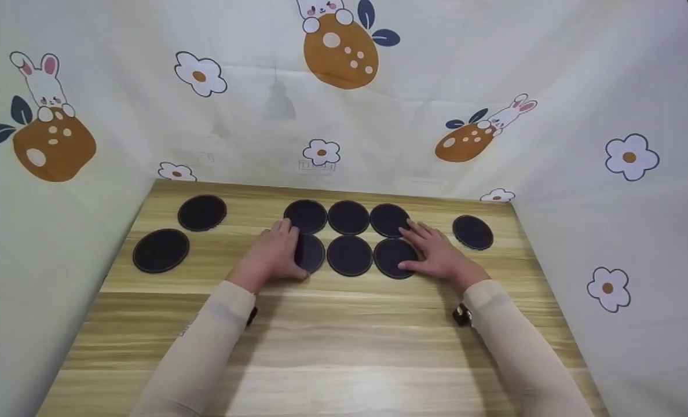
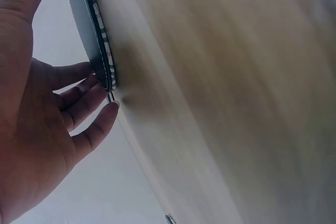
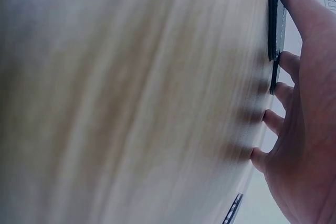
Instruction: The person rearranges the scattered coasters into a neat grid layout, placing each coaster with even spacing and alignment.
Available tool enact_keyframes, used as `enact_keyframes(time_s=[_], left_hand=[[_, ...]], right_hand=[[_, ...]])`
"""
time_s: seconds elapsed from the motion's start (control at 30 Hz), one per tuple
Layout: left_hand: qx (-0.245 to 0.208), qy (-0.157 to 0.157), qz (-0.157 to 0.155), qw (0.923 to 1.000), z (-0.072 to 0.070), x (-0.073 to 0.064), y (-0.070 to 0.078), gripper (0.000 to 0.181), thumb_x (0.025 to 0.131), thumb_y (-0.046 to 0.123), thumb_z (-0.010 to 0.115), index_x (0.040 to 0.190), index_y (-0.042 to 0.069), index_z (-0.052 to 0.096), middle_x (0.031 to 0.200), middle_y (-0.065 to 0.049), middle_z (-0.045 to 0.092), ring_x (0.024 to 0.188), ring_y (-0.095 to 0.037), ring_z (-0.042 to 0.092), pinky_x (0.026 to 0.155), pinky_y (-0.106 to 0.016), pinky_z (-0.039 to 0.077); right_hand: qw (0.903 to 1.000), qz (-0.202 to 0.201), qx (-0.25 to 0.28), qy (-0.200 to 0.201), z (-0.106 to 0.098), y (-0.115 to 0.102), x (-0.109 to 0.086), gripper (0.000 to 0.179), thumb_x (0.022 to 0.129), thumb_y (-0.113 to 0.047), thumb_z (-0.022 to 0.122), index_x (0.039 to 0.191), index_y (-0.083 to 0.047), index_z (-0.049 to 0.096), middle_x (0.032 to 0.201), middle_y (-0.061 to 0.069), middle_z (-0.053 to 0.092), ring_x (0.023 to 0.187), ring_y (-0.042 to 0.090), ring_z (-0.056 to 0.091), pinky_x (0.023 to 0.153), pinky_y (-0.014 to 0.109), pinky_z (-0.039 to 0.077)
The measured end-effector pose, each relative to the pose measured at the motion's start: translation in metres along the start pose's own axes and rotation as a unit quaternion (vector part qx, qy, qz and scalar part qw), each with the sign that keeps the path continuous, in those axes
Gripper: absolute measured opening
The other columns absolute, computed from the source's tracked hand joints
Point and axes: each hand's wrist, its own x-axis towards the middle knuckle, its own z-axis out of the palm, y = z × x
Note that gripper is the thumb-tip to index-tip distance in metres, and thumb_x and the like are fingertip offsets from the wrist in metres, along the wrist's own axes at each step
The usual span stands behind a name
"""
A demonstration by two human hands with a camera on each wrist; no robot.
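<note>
Six black round coasters stand in two rows of three on the wooden table. My left hand (image 1: 273,252) holds the front-left coaster (image 1: 314,255) by its edge, thumb at the near side and fingers at the far side. In the left wrist view this coaster (image 2: 94,35) is tilted, its checked underside partly showing. My right hand (image 1: 439,255) is spread at the right end, its thumb on the front-right coaster (image 1: 391,258) and its fingers by the back-right coaster (image 1: 387,219). Some of its fingertips touch the tabletop in the right wrist view.
Two more coasters, one farther back (image 1: 202,212) and one nearer (image 1: 161,250), lie at the left of the wooden table (image 1: 344,347). Another coaster (image 1: 472,232) lies at the right. Patterned cloth (image 1: 251,127) encloses the back and sides.
</note>
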Motion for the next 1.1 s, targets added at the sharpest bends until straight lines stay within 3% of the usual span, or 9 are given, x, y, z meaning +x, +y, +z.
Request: enact_keyframes(time_s=[0.77,1.1], left_hand=[[-0.026,-0.012,-0.004,0.9996,0.0018,-0.0033,-0.0016,0.119,0.078,0.063,0.092,0.162,-0.007,0.045,0.165,-0.035,0.039,0.154,-0.050,0.040,0.124,-0.065,0.038],[-0.018,-0.009,-0.006,0.9998,0.0050,-0.0031,-0.0022,0.114,0.078,0.069,0.092,0.156,-0.003,0.051,0.160,-0.031,0.045,0.148,-0.048,0.047,0.120,-0.064,0.042]], right_hand=[[0.9999,0.009,0.006,0.000,-0.0012,-0.0014,-0.0021,0.095,0.097,-0.063,0.076,0.172,-0.016,0.043,0.181,0.014,0.027,0.165,0.049,0.022,0.126,0.080,0.016],[0.9999,0.010,0.004,0.000,-0.0011,-0.0039,-0.0010,0.096,0.096,-0.062,0.077,0.172,-0.015,0.042,0.181,0.015,0.028,0.166,0.048,0.021,0.127,0.077,0.017]])
